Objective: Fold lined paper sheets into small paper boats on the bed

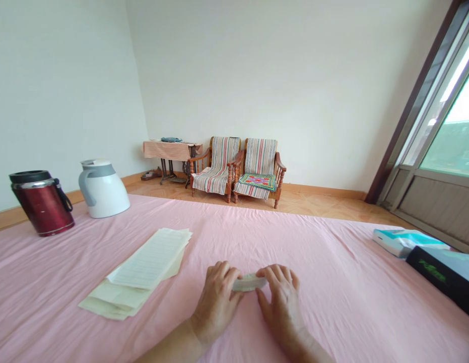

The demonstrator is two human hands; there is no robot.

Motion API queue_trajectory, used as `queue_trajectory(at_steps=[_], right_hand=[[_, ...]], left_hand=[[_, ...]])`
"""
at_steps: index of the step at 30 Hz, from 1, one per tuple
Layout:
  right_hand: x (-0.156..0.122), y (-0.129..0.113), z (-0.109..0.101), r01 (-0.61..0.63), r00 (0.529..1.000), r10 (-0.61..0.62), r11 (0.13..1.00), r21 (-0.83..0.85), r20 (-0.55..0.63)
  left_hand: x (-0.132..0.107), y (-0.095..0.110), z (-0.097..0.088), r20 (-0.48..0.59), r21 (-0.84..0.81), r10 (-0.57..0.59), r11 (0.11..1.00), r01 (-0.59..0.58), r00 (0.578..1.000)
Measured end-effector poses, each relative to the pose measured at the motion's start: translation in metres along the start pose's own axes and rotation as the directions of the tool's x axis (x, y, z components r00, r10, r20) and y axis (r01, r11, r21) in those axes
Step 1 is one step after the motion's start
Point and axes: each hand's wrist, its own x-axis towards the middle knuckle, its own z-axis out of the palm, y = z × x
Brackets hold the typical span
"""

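Observation:
Both my hands rest on a pink cloth-covered table (332,282) near its front edge. Between them lies a small folded piece of pale paper (249,283). My left hand (216,301) curls its fingers over the paper's left end. My right hand (280,298) presses its bent fingers on the right end. The two hands almost touch over the paper. To the left of my left hand lies a loose stack of lined paper sheets (143,269), fanned slightly.
A dark red thermos (41,202) and a white jug (103,188) stand at the table's far left. A teal-and-white box (404,241) and a black box (446,277) sit at the right edge. Two wooden chairs (238,171) and a small side table (172,151) stand by the far wall.

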Motion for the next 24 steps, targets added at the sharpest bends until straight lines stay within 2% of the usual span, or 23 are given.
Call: queue_trajectory(at_steps=[7,14,24], right_hand=[[0.000,-0.010,-0.005,0.083,0.995,-0.078,0.993,-0.080,0.064],[0.000,-0.015,-0.008,0.097,0.991,-0.083,0.986,-0.135,0.106],[-0.001,-0.019,-0.012,0.108,0.984,-0.091,0.988,-0.107,0.156]], left_hand=[[-0.002,0.000,0.001,0.049,0.040,0.074,0.996,-0.076,0.996],[0.000,0.006,-0.004,0.109,0.068,0.140,0.987,-0.147,0.984],[-0.003,0.011,-0.002,0.122,0.099,0.199,0.972,-0.211,0.972]])
